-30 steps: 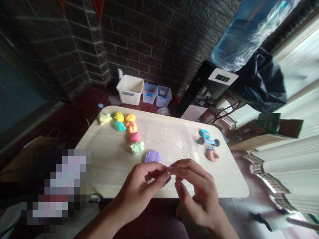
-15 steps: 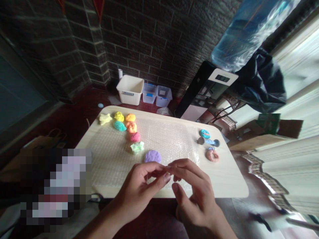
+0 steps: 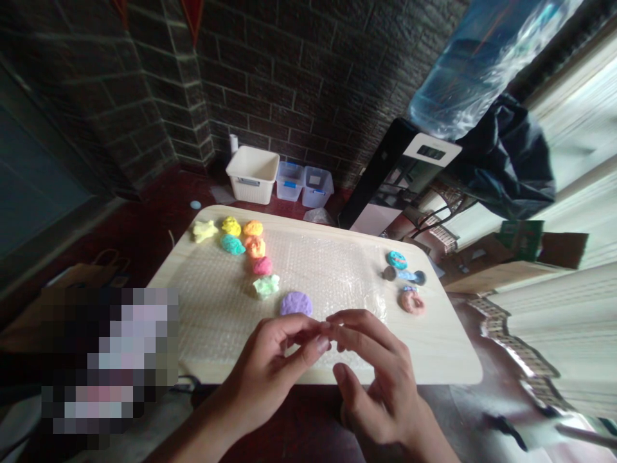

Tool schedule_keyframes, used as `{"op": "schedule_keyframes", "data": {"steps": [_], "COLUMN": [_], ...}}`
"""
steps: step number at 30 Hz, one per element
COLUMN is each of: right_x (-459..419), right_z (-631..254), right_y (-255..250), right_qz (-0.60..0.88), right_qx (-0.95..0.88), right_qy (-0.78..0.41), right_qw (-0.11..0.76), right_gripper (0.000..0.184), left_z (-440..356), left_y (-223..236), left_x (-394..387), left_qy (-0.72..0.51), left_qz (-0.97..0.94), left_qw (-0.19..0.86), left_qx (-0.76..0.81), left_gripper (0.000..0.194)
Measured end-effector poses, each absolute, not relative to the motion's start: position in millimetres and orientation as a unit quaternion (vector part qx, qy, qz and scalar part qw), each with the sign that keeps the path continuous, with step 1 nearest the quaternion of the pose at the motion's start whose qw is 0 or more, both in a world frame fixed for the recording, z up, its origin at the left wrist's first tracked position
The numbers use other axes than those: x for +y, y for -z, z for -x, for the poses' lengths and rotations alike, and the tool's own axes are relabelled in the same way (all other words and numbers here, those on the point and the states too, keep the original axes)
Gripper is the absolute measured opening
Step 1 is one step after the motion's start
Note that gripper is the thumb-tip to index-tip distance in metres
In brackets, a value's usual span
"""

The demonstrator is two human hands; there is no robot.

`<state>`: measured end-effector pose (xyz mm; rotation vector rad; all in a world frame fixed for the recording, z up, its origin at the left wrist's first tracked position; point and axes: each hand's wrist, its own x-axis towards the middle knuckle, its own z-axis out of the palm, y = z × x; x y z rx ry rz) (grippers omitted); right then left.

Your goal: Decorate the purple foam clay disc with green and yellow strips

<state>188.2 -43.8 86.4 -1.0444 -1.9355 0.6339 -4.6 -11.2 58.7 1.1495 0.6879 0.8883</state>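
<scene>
Purple disc | beyond left hand | right hand touching left

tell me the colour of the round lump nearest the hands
The round lump is light purple; head view.

Looks like a room in a home, with a dark brick wall, pale curtains, a water dispenser and storage bins

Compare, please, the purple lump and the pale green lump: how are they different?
The purple lump is rounded and fairly smooth; the pale green lump is uneven, with jutting corners. The purple lump looks wider than the pale green lump, and lies nearer the left hand. Both rest on the bubble wrap.
</scene>
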Motion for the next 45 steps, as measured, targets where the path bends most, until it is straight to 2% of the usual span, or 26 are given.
{"op": "schedule_keyframes", "data": {"steps": [8,11,14,18,24,26,29,33,36,39,45], "right_x": [-46,-45,-44,-46,-50,-50,-52,-58,-64,-70,-77], "right_z": [-187,-185,-184,-187,-192,-191,-187,-179,-175,-172,-165], "right_y": [-83,-81,-81,-80,-77,-79,-83,-87,-87,-88,-93], "right_qz": [0.415,0.397,0.392,0.399,0.416,0.413,0.395,0.388,0.384,0.396,0.407], "right_qx": [-0.688,-0.668,-0.696,-0.781,-0.816,-0.817,-0.791,-0.729,-0.697,-0.710,-0.763], "right_qy": [-0.381,-0.407,-0.363,-0.231,-0.138,-0.139,-0.201,-0.318,-0.360,-0.333,-0.236], "right_qw": [0.458,0.481,0.478,0.421,0.377,0.378,0.421,0.466,0.488,0.478,0.444], "right_gripper": [0.040,0.039,0.047,0.062,0.067,0.068,0.066,0.049,0.045,0.049,0.068], "left_z": [3,3,3,4,5,6,7,10,12,14,11], "left_y": [-58,-57,-57,-56,-57,-58,-60,-66,-69,-72,-74], "left_x": [-10,-9,-9,-11,-12,-13,-15,-19,-23,-27,-32], "left_qy": [-0.405,-0.410,-0.409,-0.407,-0.411,-0.412,-0.412,-0.416,-0.423,-0.427,-0.468], "left_qz": [-0.533,-0.539,-0.534,-0.510,-0.494,-0.498,-0.509,-0.529,-0.536,-0.533,-0.534], "left_qw": [0.680,0.670,0.674,0.692,0.698,0.696,0.690,0.676,0.664,0.664,0.645], "left_qx": [0.298,0.305,0.305,0.309,0.315,0.313,0.307,0.301,0.306,0.303,0.281], "left_gripper": [0.012,0.012,0.016,0.021,0.023,0.023,0.021,0.019,0.020,0.020,0.018]}}
